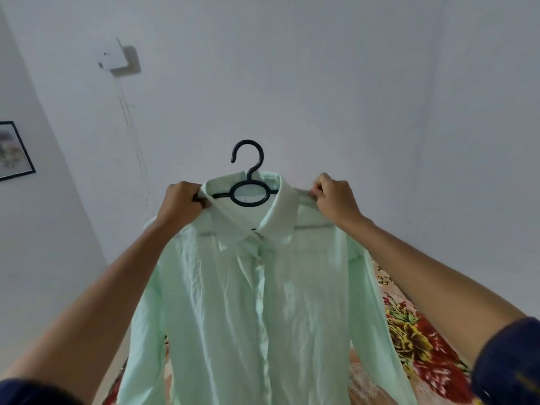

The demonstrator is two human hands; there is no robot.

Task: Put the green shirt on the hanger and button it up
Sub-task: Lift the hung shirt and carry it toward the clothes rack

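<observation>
At shirt [248, 302] shoulders, both hands [182, 201] clenched.

the shirt [263, 302] is a pale mint green all over, plain, with no print; its collar [280, 211] reads a shade lighter, almost white-green. the hanger [248, 182] is black, hook and ring alike. the wall [350, 83] behind is plain white with a faint bluish cast, marked by a thin dark streak [131, 127] running down from a white box [114, 59]. the framed picture [13, 150] has a black frame and a blurred pale floral print. the bedspread [415, 340] carries a floral pattern of red, yellow and green on a peach ground. both sleeves [508, 363] are dark navy.
</observation>
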